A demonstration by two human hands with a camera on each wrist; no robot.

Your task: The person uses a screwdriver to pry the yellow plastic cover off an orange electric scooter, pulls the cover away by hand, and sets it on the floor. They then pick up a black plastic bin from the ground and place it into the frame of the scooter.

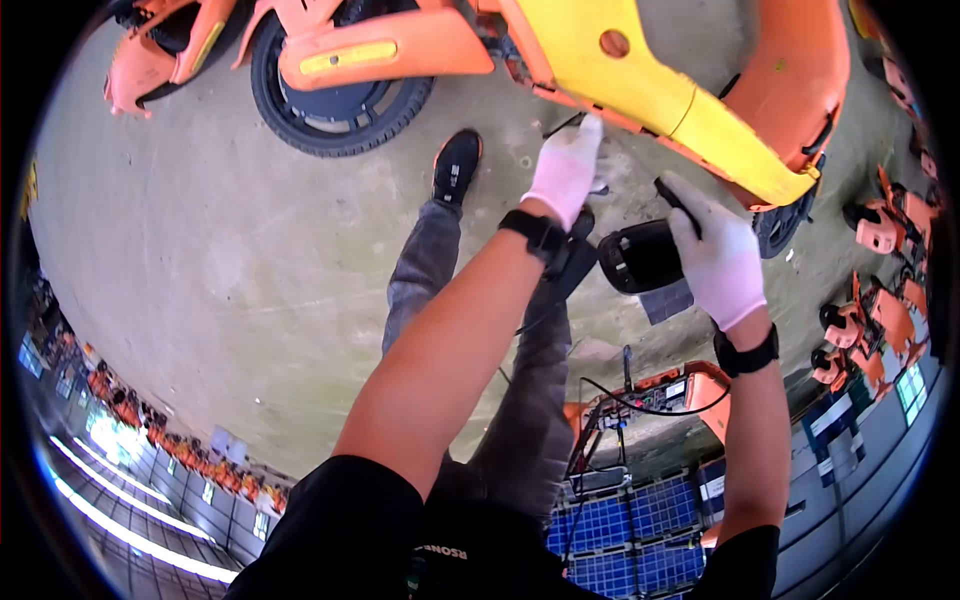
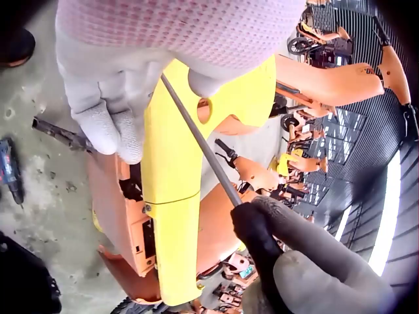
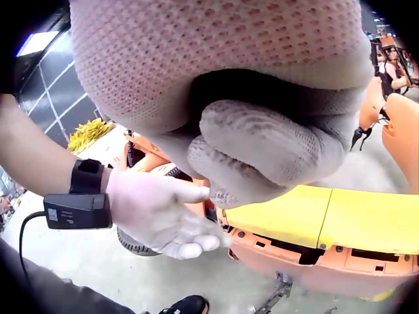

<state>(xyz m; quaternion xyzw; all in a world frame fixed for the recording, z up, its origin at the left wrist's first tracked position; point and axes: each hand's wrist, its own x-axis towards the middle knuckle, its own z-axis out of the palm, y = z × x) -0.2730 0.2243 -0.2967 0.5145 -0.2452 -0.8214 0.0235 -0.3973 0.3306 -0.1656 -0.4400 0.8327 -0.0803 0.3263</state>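
A screwdriver with a black handle [image 2: 256, 239] and a long metal shaft [image 2: 206, 147] is in my right hand [image 1: 722, 255], whose gloved fingers curl around the handle. In the right wrist view those curled fingers [image 3: 255, 140] hide most of it. My gloved left hand [image 1: 568, 168] is beside the scooter's lower edge, its fingers [image 3: 190, 239] loosely extended. The shaft's far end meets the left palm's edge in the left wrist view; its tip is hidden there. Beyond both hands lies a scooter on its side, with a yellow body panel [image 1: 640, 70] and orange lower cover [image 2: 118, 216].
A black shell-like part [image 1: 640, 258] lies on the floor below the right hand. A drill [image 2: 10, 171] rests on the concrete. The scooter's wheel [image 1: 340, 100] is at upper left. Behind are a cart with cables [image 1: 640, 400] and blue crates [image 1: 630, 530]; several orange scooters [image 1: 880, 325] line the right.
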